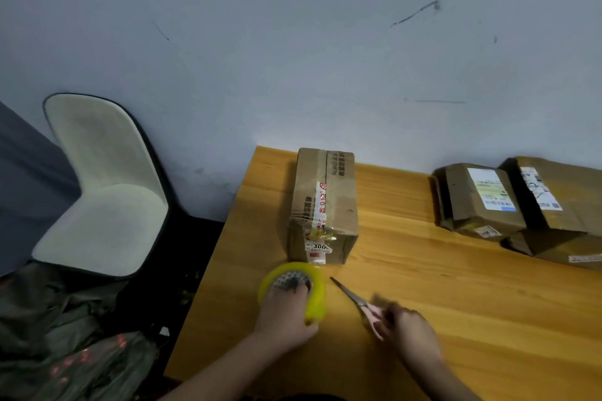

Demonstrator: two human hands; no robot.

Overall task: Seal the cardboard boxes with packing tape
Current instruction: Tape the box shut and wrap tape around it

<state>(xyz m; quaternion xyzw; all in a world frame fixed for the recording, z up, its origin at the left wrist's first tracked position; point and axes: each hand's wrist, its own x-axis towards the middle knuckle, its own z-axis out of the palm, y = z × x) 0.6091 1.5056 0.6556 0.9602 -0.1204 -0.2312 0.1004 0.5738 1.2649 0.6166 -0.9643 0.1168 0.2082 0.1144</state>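
Note:
A closed cardboard box (pixel 324 205) with old printed tape along its top stands near the left end of the wooden table (pixel 456 286). Just in front of it lies a yellowish roll of packing tape (pixel 317 283). My left hand (pixel 285 316) grips the roll, fingers reaching into its core and thumb on the outer rim. To the right, my right hand (pixel 407 332) holds the pink handles of a pair of scissors (pixel 355 299), blades closed and pointing up-left toward the box. The hand is motion-blurred.
Two or three more cardboard boxes (pixel 482 202) with shipping labels sit piled at the table's far right. A cream chair (pixel 104 192) stands left of the table against the wall. Dark bags (pixel 65 335) lie on the floor at lower left.

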